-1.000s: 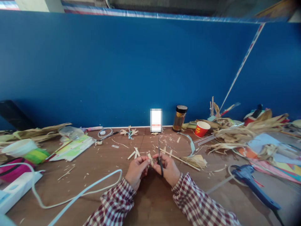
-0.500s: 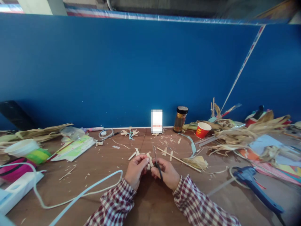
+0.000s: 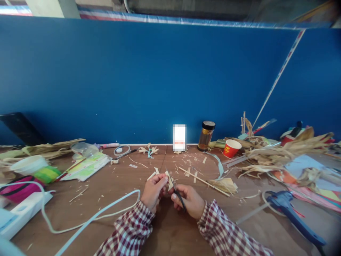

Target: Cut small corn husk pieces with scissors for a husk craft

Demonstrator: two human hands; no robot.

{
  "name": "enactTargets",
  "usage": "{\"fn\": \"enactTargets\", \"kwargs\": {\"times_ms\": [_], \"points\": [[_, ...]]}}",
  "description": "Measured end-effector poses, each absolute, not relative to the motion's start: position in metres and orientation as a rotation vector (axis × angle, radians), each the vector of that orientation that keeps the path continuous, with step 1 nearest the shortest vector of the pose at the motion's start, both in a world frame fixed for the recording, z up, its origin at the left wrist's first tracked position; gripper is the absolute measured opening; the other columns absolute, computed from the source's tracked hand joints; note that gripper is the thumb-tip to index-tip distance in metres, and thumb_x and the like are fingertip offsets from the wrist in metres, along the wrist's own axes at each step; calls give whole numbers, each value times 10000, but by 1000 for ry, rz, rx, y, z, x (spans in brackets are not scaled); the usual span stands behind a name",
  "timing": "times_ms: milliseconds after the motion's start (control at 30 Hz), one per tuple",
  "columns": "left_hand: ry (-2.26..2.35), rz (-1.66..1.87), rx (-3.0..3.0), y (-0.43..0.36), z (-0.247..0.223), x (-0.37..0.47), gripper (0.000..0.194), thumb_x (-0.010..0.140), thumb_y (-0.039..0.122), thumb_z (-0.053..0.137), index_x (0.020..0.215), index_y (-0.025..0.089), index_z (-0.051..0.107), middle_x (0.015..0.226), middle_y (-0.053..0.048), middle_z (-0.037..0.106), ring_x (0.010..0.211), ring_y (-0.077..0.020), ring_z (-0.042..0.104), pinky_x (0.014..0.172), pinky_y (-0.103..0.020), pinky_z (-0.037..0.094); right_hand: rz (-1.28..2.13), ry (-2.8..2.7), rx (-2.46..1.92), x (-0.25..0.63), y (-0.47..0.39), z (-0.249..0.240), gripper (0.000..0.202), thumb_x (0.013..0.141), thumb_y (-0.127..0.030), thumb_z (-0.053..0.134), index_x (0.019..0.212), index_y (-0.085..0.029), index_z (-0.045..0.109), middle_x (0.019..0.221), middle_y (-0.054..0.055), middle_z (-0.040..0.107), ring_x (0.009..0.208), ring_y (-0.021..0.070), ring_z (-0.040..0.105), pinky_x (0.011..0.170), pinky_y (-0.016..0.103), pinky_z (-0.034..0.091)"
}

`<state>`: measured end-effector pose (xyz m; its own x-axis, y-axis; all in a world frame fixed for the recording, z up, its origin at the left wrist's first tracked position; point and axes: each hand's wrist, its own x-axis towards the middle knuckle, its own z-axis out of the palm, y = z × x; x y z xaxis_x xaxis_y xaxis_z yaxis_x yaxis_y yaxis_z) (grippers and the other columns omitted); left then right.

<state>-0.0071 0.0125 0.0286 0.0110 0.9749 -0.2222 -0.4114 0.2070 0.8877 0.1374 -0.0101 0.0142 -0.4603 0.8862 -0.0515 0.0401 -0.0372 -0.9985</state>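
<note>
At the far left, a white power strip [image 3: 25, 215] lies below a pale bowl [image 3: 29, 164]; further in, the left hand [image 3: 151, 193] pinches a pale husk strip [image 3: 170, 184] between thumb and fingertips, raised over the middle of the brown table [image 3: 166, 231]; scissors [image 3: 179, 199] slant up to it, their blades at or just beside its edge, the right hand [image 3: 192, 203] curled round the handles; how far the blades are parted, I can't tell.

For a clean cut, I'd keep that pinch firm but light, the fingertips well back from the blades; short snips, turning the strip rather than the wrist, should spare the dry husk from splitting.

As for writing, a bright white panel [image 3: 179, 136] has a reddish line, too blurred to read; the dark-lidded jar [image 3: 206, 137] shows no label I can make out; the red cup [image 3: 231, 149] bears yellow lettering, unclear from here; on the blue glue gun [image 3: 295, 215], I can read no brand.
</note>
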Motion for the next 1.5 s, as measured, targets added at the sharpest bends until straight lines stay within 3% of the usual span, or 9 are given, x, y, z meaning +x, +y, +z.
{"fn": "enactTargets", "kwargs": {"times_ms": [567,967,1167,1333,1500], "points": [[996,1255,695,14,27,-8,298,520,310,753,668,108,590,463,57,505,367,-18,369,348,-137,269,1549,-1560,-1039,138,-8,9,340,749,-456,563,872,-139,547,516,-43,506,434,68,457,428,175,382],[982,1242,702,14,27,-8,287,549,308,744,675,113,574,415,70,461,354,-11,354,350,-127,259,1505,-1539,-1092,138,-8,13,307,737,-434,580,826,-141,568,467,-56,487,393,61,435,396,166,357],[983,1262,668,13,27,-10,285,565,288,739,729,126,570,576,43,561,393,-8,406,357,-118,311,1530,-1450,-1059,140,-4,12,369,721,-470,581,896,-147,547,513,-41,534,426,69,475,413,174,368],[1013,1233,658,14,26,-11,290,563,286,739,736,123,572,498,61,504,391,-18,417,368,-121,342,1510,-1353,-1102,141,-2,13,424,707,-489,587,963,-154,535,558,-24,557,450,80,499,360,147,302],[1037,1243,670,14,27,-11,286,555,273,733,732,132,559,456,77,480,360,-12,385,351,-115,311,1493,-1350,-1090,141,-1,12,401,713,-479,584,956,-163,544,564,-23,564,457,81,506,381,158,324]]}}
